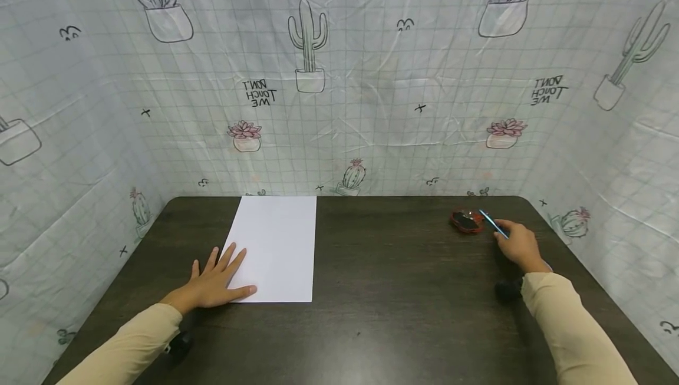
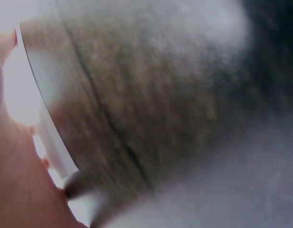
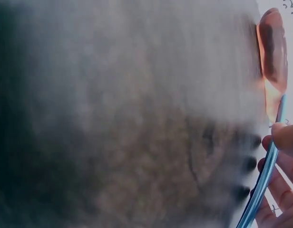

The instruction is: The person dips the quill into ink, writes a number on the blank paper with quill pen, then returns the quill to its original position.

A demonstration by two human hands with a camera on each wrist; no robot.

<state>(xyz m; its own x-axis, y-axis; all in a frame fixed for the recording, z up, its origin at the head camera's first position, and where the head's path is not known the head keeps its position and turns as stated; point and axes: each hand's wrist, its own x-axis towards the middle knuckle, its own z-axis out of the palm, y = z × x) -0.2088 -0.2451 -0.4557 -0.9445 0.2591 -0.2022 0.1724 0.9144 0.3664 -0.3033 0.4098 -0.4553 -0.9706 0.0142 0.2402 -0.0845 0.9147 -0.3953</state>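
Observation:
My left hand (image 1: pixel 209 286) lies with its fingers spread over the lower left part of a white sheet of paper (image 1: pixel 278 246). In the left wrist view the paper's edge (image 2: pixel 55 147) shows beside the fingers. At the right of the table, my right hand (image 1: pixel 520 247) pinches a slim blue stick (image 1: pixel 493 224), pen-like in shape; its exact kind is unclear. The right wrist view shows the thumb and fingers on the glossy blue shaft (image 3: pixel 263 185). Just left of the stick's far end rests a small rounded red thing (image 1: pixel 467 221) with a dark top.
Both hands are over a dark wooden table (image 1: pixel 371 267). A light curtain (image 1: pixel 371 66) printed with cacti hangs behind the table and along both sides. Black wrist devices sit below each sleeve.

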